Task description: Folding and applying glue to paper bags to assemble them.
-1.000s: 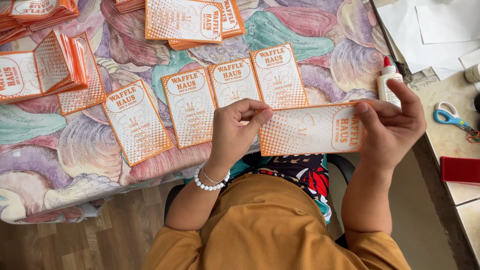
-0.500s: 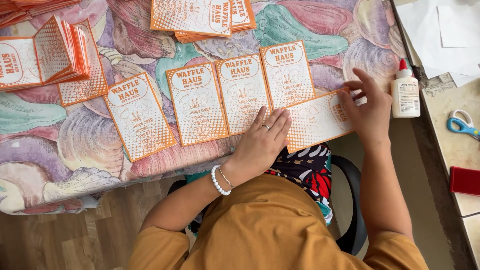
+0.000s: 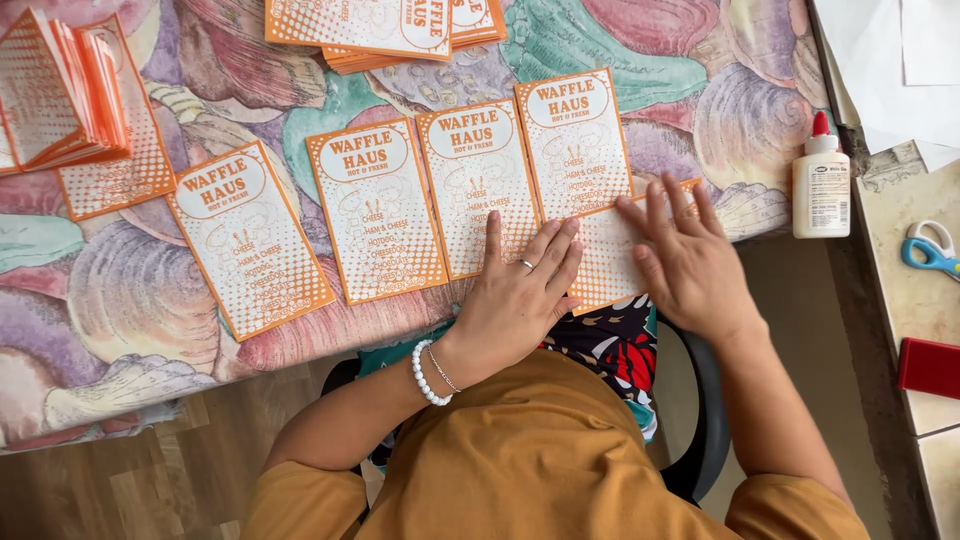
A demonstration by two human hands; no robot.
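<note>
Now both hands, left [image 3: 520,295] and right [image 3: 685,262], press flat, grip wide, on the lowered sheet [image 3: 610,265].

Orange-and-white dotted paper sheet [image 3: 612,262] at centre: mostly hidden under both flat hands. Orange card stack [image 3: 385,25] cut by top edge, folded orange stack [image 3: 60,90] by left edge, blue-handled scissors [image 3: 930,250] by right edge.

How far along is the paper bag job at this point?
Done, by the look of it: four flat orange-and-white bags lie in a row on the patterned tablecloth, with stacks above. In hand: the left hand and right hand press a fifth bag flat at the table edge. The glue bottle stands capped. How many remain cannot be told.
</note>
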